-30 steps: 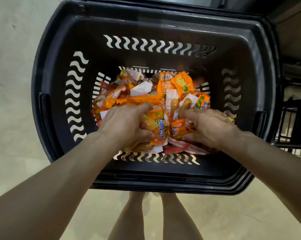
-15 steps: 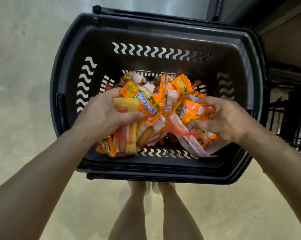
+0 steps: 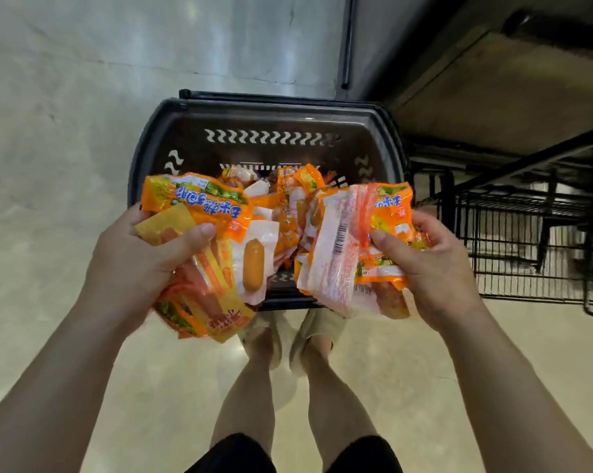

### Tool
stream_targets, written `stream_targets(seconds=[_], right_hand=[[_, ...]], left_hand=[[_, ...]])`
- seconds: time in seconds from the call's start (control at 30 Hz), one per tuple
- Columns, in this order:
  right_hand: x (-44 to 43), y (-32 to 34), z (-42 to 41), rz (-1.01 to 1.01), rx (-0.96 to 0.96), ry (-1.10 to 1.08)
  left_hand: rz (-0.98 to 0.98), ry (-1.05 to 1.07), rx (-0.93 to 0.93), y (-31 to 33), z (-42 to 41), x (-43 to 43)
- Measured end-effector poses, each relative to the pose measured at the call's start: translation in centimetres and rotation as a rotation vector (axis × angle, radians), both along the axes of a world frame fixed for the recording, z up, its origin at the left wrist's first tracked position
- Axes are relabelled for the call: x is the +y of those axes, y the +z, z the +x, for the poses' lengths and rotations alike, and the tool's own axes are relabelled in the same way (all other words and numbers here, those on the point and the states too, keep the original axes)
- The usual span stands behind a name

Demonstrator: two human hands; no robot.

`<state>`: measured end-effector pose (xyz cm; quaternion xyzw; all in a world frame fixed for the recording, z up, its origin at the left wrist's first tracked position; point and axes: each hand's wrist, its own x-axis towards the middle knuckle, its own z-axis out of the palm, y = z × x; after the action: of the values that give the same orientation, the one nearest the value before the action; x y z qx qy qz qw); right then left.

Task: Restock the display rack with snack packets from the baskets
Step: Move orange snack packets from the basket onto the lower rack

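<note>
Forearms enter from the two lower corners, above a pair of slippers (image 3: pixel 317 327) on the pale floor (image 3: pixel 407 363).

The left hand (image 3: pixel 134 264) clutches a thick fan of orange and yellow snack packets (image 3: pixel 199 209), thumb laid over the top one. Its long axis runs crosswise, while those beneath hang toward the person.

The right hand (image 3: pixel 438 268) grasps a second bundle (image 3: pixel 336 254), thumb on top and the other fingers hidden beneath. A pale, barcoded packet back faces up, its long axis running near to far with a slight tilt.

Both bundles are held clear above the near rim of the black basket (image 3: pixel 271 109), which stands on the floor just beyond the feet. Loose packets (image 3: pixel 295 180) remain at its bottom.

The wire display rack (image 3: pixel 520 240) stands to the right of the basket and close beside it, its black shelves at about the level of the hands in this view.

Governing relation: the rack lies rightward and slightly beyond both hands. The right hand is the nearer, just short of the rack's left upright. The left hand is well apart from it, with the basket opening and the right-hand bundle in between. The coming carry is therefore judged to be a rightward swing, right bundle first.

No packet is yet seen on the visible shelves, though motion blur hides the far right edge.
</note>
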<state>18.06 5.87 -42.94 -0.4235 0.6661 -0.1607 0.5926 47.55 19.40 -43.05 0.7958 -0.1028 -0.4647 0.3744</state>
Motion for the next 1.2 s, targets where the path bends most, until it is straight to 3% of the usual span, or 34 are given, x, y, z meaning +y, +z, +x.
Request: stream_targets(seconds=[0.4,0.9,1.2], right_hand=[[6.5,4.4,-10.6,-0.105,-0.245,-0.231],[16.7,13.6,-43.4,-0.283,-0.320,-0.522],[15.3,16.8,-57.4,-0.367,-0.354,-0.790]], left_hand=[[-0.134,0.032,0.077,4.5,-12.2,5.3],[-0.312,-0.287,0.048,13.5,-44.2,6.2],[-0.416,-0.403,0.100,16.5,-59.8,-0.7]])
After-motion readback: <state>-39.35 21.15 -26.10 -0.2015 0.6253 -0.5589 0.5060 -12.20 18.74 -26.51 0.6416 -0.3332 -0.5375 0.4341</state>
